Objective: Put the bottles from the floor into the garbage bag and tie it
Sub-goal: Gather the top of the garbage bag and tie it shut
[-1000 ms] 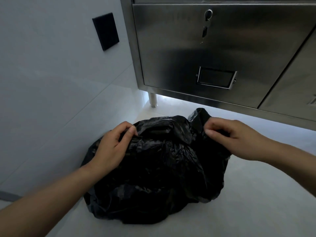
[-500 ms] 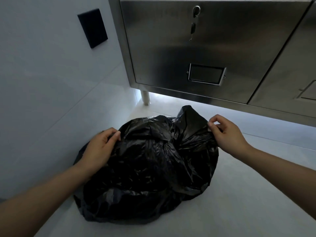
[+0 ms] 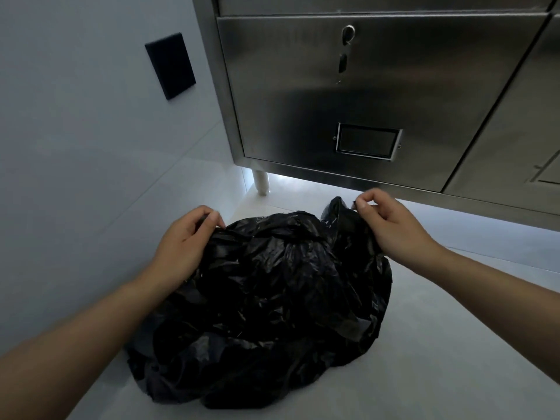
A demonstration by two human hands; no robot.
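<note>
A crumpled black garbage bag (image 3: 272, 304) lies bulging on the pale floor in front of me. My left hand (image 3: 185, 241) pinches the bag's edge at its far left. My right hand (image 3: 391, 225) pinches the raised edge at its far right between thumb and fingers. The two hands hold the rim apart. No bottles show; whatever is inside the bag is hidden by the plastic.
A stainless steel cabinet (image 3: 378, 95) with a lock and label holder stands just beyond the bag, raised on a white leg (image 3: 260, 183). A grey wall (image 3: 75, 165) with a black plate (image 3: 170, 65) runs along the left. Pale floor (image 3: 454, 359) extends to the right.
Both hands moved apart along the bag's rim and now pinch its left and right edges. The right hand lifted its edge slightly.
</note>
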